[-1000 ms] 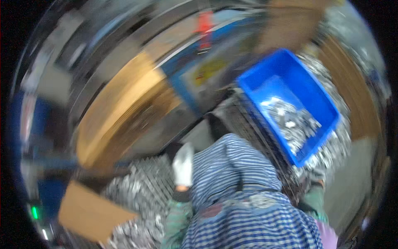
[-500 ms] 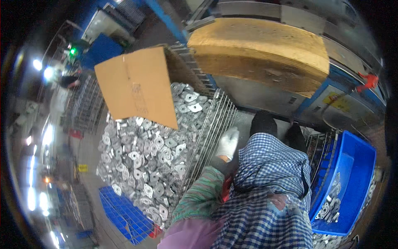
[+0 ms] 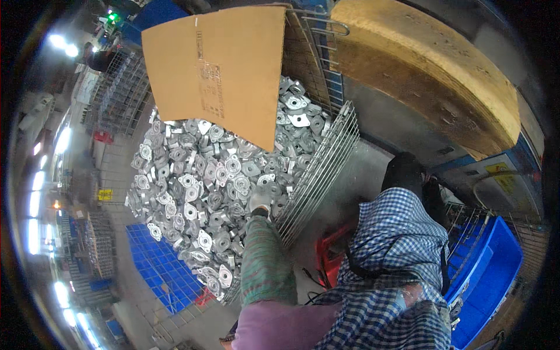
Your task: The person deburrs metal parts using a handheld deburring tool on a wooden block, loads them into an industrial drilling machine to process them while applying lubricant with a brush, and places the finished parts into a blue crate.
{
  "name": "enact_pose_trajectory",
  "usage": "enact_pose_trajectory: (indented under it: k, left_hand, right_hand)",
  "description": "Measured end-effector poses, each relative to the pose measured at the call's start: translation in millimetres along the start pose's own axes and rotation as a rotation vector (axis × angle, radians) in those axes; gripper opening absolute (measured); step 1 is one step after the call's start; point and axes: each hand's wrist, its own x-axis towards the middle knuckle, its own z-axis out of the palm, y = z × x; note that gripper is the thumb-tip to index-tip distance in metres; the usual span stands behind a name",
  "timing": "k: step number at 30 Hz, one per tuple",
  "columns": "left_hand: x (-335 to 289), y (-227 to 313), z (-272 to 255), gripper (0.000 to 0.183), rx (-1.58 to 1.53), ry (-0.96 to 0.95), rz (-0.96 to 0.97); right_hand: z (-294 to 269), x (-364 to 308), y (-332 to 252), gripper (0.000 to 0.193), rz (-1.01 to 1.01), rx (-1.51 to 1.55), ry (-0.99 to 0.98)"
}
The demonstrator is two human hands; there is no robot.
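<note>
My left hand [image 3: 261, 197], in a pale glove, rests down among the grey metal flange parts [image 3: 192, 184] heaped in a wire mesh basket [image 3: 321, 172]. Its fingers blend into the parts, so their pose is hidden. The parts are small oval castings, each with a round centre hole, lying at all angles. A bent sheet of brown cardboard [image 3: 216, 76] covers the far side of the heap. My right hand does not show.
Right of me stands a blue plastic bin [image 3: 490, 286]. A wooden block [image 3: 426, 70] lies across the far right. A red container [image 3: 331, 251] sits between basket and apron. Blue panels [image 3: 163, 262] lie left of the basket behind mesh.
My left hand has moved left, from beside the basket's mesh wall onto the heap of flange parts. The whole view has turned toward the basket, and the blue bin shows less.
</note>
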Motion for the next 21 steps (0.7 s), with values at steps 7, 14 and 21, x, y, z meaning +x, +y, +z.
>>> enact_pose_trajectory:
  k: [7, 14, 21]
  left_hand:
    - [22.9, 14.6, 24.2, 0.048, 0.481, -0.321, -0.054]
    - [24.4, 9.5, 55.6, 0.044, 0.147, -0.251, -0.191]
    - [-32.3, 74.9, -21.5, 0.049, -1.14, 0.321, -0.047]
  right_hand:
    - [15.7, 3.5, -28.8, 0.046, 0.041, 0.098, -0.014]
    - [38.6, -16.7, -22.0, 0.073, -0.157, 0.133, -0.142]
    - [70.3, -36.9, -16.1, 0.057, 0.061, 0.165, -0.223]
